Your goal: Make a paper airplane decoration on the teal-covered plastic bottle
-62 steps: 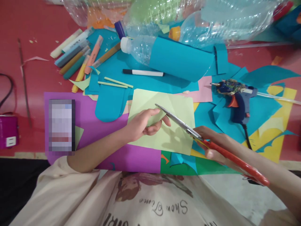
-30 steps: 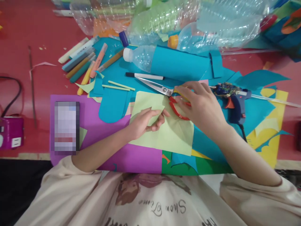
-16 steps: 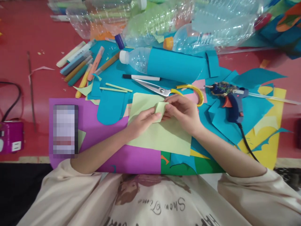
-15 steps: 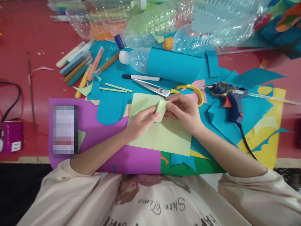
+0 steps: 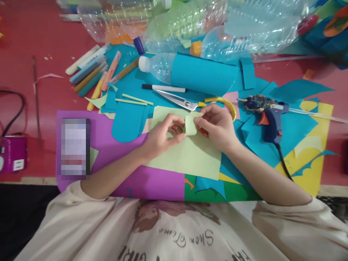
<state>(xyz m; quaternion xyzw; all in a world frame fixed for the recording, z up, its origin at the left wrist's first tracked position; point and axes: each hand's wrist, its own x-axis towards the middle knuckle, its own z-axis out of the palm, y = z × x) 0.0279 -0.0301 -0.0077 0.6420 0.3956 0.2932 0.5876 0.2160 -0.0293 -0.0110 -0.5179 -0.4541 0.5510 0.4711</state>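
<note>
Pale green paper piece (image 5: 191, 126), small and bent, is held between the left hand (image 5: 166, 135) and the right hand (image 5: 218, 127). The right thumb and finger pinch its right end; the left fingers curve at its left edge, but how firmly I cannot tell. It looks already cut out, and it is not yet attached to anything. Under the hands lies a larger green sheet (image 5: 195, 157). Scissors (image 5: 187, 104) are partly hidden by the right hand. Farther beyond, a bottle (image 5: 162, 67) already has its blue wrap (image 5: 201, 72); a glue gun (image 5: 276, 121) lies rightward.
</note>
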